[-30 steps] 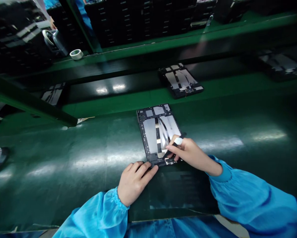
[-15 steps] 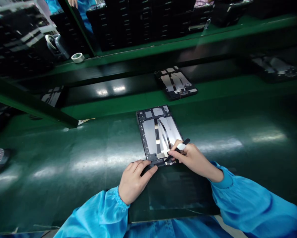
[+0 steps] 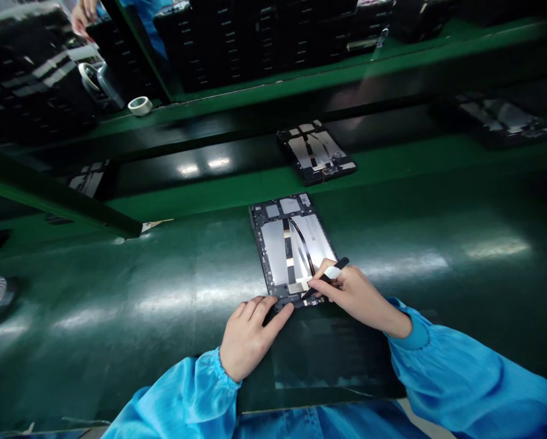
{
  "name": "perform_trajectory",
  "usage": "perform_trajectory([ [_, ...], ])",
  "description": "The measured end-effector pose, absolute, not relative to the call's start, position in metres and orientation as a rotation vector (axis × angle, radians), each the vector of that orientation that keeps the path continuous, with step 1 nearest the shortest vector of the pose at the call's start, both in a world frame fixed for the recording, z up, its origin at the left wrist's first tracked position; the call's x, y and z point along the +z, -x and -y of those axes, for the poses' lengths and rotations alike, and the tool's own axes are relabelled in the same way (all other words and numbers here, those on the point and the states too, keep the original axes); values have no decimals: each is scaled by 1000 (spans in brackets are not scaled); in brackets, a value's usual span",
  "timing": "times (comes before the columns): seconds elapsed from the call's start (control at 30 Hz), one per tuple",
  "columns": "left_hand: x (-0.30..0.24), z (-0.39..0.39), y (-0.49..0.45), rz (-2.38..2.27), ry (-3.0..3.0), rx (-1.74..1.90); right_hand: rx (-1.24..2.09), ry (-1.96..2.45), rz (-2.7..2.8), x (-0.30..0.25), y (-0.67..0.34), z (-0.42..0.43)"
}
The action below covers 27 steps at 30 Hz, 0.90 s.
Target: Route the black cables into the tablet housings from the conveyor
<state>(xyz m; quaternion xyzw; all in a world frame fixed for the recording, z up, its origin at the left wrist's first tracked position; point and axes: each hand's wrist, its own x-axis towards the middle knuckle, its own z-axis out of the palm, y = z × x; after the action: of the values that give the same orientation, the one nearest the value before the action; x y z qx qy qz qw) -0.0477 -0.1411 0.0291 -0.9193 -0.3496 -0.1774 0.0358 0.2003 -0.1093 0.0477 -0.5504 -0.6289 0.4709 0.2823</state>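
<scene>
An opened tablet (image 3: 274, 250) lies on the green bench in front of me. Its silver inner plates, a dark ribbon strip and a curved black cable are exposed. My left hand (image 3: 249, 335) holds the tablet's near left corner, with the thumb along the near edge and the fingers at the side. Pinched in my right hand (image 3: 360, 299) are black tweezers (image 3: 341, 264) with a white patch on them. Their tips point down at the tablet's near edge, beside small connectors. I cannot make out whether the tips grip anything.
Another opened tablet (image 3: 318, 149) lies beyond mine, and a further one (image 3: 502, 116) sits at far right. A green post (image 3: 72, 195) slants in from the left. A tape roll (image 3: 140, 106) rests on the back ledge near black stacks (image 3: 255, 42). Another person's hand (image 3: 85, 17) shows at top left.
My view has shifted slightly. My left thumb reaches a little further along the tablet's near edge. The tweezers stay at nearly the same spot. The other person's hand has moved left and down.
</scene>
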Motion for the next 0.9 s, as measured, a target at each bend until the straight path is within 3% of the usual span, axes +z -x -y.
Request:
perform_trajectory([
  [0.17,33,142,35,1150,2833,-417,1213,1480,1693,49,-200,112],
  [0.4,31,127,57,1039,3009,-728,886,1471,1188,27,-205,111],
  [0.53,29,128,41,945,2929,-713,1215,1355,1090,16,-197,104],
  [0.63,25,119,29,919,2857,-575,1226,1271,1187,10,-188,99],
  [0.9,4,-35,55,1346,2507,-621,1216,1436,998,3,-221,83],
])
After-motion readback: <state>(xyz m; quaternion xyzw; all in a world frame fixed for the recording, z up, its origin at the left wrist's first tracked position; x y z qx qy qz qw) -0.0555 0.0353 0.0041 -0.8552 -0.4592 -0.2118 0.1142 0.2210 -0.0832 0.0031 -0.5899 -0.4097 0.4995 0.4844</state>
